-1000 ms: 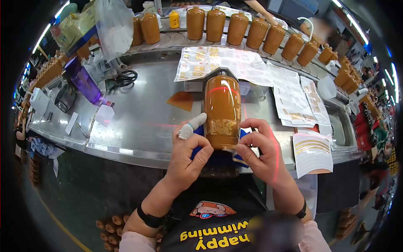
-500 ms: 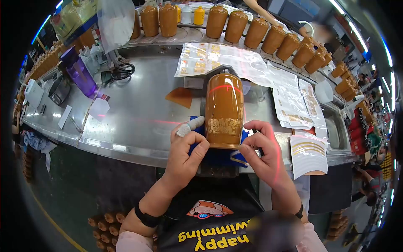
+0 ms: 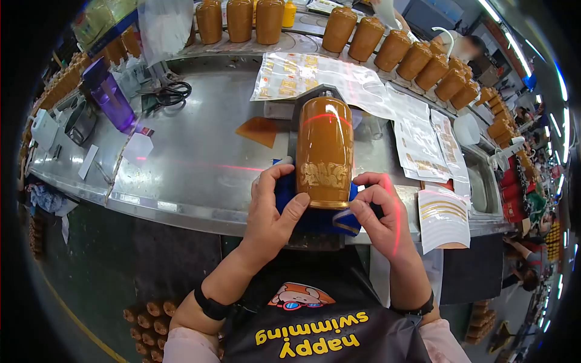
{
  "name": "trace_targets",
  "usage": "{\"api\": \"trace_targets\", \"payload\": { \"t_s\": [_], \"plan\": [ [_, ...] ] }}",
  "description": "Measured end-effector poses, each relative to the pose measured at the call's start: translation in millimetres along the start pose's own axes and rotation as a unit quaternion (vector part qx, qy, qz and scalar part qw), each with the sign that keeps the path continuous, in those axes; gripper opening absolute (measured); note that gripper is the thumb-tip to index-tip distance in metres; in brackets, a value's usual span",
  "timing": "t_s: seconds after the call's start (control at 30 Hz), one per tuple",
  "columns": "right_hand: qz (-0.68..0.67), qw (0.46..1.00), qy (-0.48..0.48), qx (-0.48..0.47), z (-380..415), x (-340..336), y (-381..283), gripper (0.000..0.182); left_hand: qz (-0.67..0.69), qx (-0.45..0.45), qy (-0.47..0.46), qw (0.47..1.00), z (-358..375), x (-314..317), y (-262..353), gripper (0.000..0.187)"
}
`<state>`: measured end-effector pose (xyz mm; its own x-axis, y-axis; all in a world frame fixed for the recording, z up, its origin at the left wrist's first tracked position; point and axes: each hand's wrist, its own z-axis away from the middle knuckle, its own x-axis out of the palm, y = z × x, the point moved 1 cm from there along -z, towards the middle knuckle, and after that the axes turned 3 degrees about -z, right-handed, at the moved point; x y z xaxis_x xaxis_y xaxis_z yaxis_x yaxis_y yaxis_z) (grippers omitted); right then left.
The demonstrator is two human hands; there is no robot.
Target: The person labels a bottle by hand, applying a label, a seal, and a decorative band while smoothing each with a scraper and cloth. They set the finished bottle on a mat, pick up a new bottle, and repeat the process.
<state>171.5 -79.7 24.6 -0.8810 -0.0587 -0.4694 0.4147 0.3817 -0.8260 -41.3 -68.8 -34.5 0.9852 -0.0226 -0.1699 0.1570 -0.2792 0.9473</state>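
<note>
A glossy brown bottle (image 3: 325, 142) lies before me on a dark stand, neck pointing away. Gold decoration (image 3: 325, 175) crosses its lower body, and a gold band (image 3: 329, 204) rings the base. My left hand (image 3: 272, 206) grips the bottle's lower left side, thumb by the base edge and fingers along the flank. On the opposite side, my right hand (image 3: 381, 212) has curled fingers, thumb and index finger against the lower right edge. Some fingertips are hidden. Blue cloth (image 3: 284, 190) shows beneath the bottle.
Decal sheets (image 3: 315, 75) lie behind the bottle, and a sheet with gold curved strips (image 3: 443, 212) is at right. Scissors (image 3: 172, 94) and a purple water bottle (image 3: 112, 100) stand left. Brown bottles (image 3: 339, 30) line the back track. A sink (image 3: 484, 184) is at far right.
The bottle has turned slightly, showing more of the gold decoration and base band. My left thumb has shifted onto the base edge. Bottles on the back track have moved right.
</note>
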Motion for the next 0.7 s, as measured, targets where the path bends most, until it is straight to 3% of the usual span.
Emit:
{"api": "trace_targets", "payload": {
  "t_s": [0.7],
  "plan": [
    [-0.060, 0.998, 0.005, 0.032, 6.7, -8.9, 20.1, 0.007, -0.014, 0.036, 0.004, 0.999, -5.0, 11.5, 1.9, 0.064]
  ]
}}
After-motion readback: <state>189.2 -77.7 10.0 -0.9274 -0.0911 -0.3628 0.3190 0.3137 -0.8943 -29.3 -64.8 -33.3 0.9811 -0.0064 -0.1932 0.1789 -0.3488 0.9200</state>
